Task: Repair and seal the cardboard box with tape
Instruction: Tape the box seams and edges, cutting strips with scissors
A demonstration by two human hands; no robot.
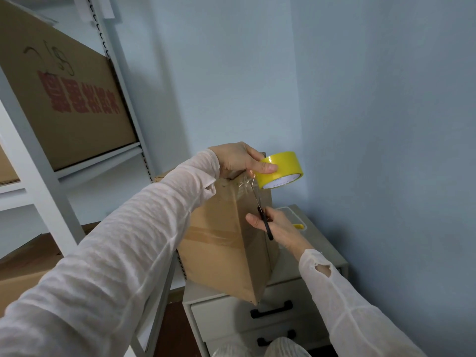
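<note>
A: Head view. Left side?
B: Left hand [239,158] pinches the yellow tape roll [282,170], thumb on its outer face, above the cardboard box [221,243].
A: Right side?
B: Right hand [279,229] is curled round black scissors [265,224], blades at the clear strip [244,182].
A: Box location?
B: On the grey drawer unit [226,315], one lower corner overhanging the front.

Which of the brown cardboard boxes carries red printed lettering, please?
The large brown cardboard box on the white shelf, upper left; the upright box being taped shows none.
</note>
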